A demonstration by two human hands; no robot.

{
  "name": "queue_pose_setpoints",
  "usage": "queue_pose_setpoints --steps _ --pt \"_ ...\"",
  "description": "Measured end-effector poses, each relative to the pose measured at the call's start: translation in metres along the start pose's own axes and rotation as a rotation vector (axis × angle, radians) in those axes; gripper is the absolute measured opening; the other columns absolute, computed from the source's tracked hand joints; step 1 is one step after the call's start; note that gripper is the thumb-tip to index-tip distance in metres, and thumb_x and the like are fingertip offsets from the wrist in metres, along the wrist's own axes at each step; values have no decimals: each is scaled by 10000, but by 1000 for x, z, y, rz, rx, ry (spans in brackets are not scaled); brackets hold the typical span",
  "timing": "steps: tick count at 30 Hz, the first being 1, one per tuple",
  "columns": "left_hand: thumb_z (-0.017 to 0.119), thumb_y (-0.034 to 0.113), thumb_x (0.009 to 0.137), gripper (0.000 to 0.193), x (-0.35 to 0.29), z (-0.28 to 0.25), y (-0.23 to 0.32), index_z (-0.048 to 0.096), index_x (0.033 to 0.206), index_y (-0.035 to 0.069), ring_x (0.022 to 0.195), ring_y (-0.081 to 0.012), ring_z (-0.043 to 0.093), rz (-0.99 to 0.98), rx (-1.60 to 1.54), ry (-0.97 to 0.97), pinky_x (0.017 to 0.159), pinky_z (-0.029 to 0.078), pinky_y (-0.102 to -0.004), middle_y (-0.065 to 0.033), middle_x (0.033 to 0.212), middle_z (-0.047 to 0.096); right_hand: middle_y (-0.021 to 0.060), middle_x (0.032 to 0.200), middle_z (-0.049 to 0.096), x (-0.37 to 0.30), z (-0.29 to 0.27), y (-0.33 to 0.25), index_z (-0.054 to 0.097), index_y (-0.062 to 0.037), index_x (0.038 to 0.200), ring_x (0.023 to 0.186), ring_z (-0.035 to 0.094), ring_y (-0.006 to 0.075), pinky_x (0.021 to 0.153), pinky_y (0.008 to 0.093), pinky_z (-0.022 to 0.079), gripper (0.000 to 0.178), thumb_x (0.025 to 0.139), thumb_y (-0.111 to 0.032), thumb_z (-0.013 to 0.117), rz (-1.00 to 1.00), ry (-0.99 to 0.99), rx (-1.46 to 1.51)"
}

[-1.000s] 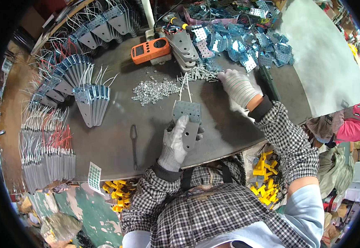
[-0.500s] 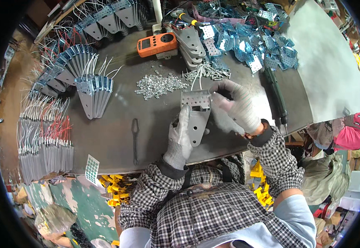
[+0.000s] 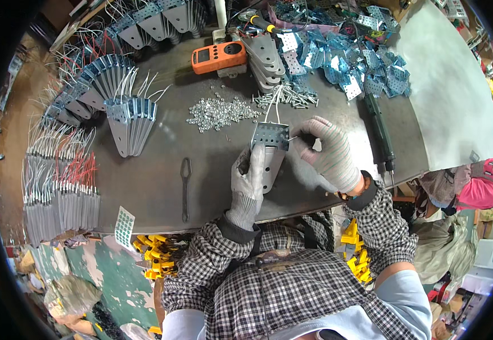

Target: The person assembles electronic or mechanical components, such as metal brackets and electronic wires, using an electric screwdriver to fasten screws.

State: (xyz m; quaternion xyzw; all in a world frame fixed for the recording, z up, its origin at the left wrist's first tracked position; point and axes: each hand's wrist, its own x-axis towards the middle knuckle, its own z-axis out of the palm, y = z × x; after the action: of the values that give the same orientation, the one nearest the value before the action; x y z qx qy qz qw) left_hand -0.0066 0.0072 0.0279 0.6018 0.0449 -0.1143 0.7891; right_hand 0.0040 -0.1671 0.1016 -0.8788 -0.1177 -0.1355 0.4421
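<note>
I see grey plate point(image 3: 274, 161), tapering nearward; perforated bracket point(image 3: 270, 135) across its far end, white wires point(image 3: 277, 113) beyond; thin pin point(image 3: 292, 138) at right edge.

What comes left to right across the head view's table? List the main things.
Wired grey strips, fanned grey plates, flat dark tool, left gloved hand holding a perforated plate, right gloved hand, dark power screwdriver.

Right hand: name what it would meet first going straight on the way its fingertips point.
The right hand would probably meet the holed metal plate in the left hand; depth is unclear.
</note>
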Motion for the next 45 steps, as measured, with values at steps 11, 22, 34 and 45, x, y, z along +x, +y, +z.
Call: queue_pose_setpoints --steps 11,22,34,45 --pt "454 444 1013 470 -2 3 9 583 1175 23 812 -174 676 -38 -81 -59 716 574 -309 -90 996 675 129 872 592 -9 11 13 649 -65 1003 769 609 309 676 391 509 241 770 -17 686 -205 -15 -205" --pt "458 340 1032 371 -3 15 6 569 1198 27 938 -110 633 -118 -105 -156 817 513 -266 -49 1054 654 112 830 622 2 12 -6 663 -74 961 767 622 311 676 389 499 155 807 -69 672 -128 -35 -61" --pt "500 163 1013 264 1 24 5 557 1232 26 971 -94 584 -109 -137 -355 864 479 -272 -18 1081 621 82 935 621 -3 17 22 645 -111 991 881 616 297 769 393 509 220 773 -103 676 -309 -16 -413" --pt "647 264 933 280 56 74 36 615 1081 27 796 -157 602 153 661 -498 805 476 -309 -43 796 614 186 1444 401 -38 -18 47 374 -119 1474 1221 528 293 944 332 489 727 795 73 546 101 165 -7"
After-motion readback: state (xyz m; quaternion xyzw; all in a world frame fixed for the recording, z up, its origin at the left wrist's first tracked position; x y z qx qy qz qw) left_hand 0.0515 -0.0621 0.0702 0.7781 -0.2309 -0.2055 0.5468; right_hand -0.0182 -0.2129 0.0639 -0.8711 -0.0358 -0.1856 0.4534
